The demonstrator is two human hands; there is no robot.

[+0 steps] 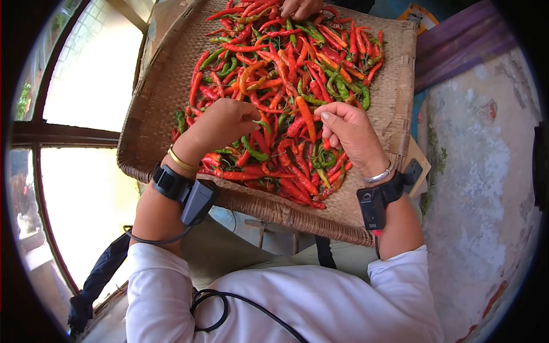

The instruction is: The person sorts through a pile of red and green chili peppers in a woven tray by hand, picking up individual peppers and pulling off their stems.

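Observation:
Red, orange and green chili peppers [257, 74] lie in a loose pile in a shallow woven basket [394, 80]. Over the left part of the pile is my left hand [231, 120], its fingers curled and pinched together beside a small green pepper; what they hold, if anything, is hidden. My right hand [346, 128] is above the pile's right side, thumb against the index finger, with a red pepper [326, 144] at the lower fingers. An orange pepper [306, 111] lies between the two hands.
Another person's hand [301, 8] reaches into the pile at the top. Windows [86, 74] line the left side. A purple cloth [457, 43] and a worn wall [474, 171] are at the right. Devices with cables are strapped to both my forearms.

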